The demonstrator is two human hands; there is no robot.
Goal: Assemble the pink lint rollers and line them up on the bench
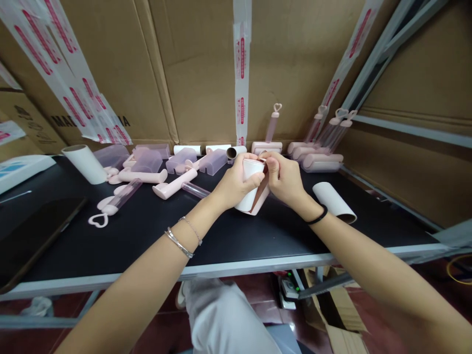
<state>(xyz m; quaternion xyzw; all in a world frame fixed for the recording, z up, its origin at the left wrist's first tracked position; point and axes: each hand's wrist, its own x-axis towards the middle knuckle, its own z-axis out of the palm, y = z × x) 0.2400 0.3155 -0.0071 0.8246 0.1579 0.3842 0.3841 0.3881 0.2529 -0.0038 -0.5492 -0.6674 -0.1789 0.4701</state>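
Observation:
My left hand (236, 178) is wrapped round a white adhesive paper roll (244, 202) at the middle of the black table. A pale pink lint roller body (261, 197) lies against the roll's right side. My right hand (286, 179) is closed, thumb against fingers, at the upper end of this pink body. What sits inside that pinch is mostly hidden. Left of my hands, a pink lint roller (175, 184) with a clear purplish handle rests on the table. Another handle with a heart-shaped loop (98, 221) lies further left.
Upright pink lint rollers (320, 161) stand at the back right. A loose white roll (334, 201) lies to the right, another roll (85, 164) at the left. Purple translucent covers (147, 160) are behind. A dark phone-like slab (40, 228) is at far left. Cardboard boxes (201, 69) wall the back.

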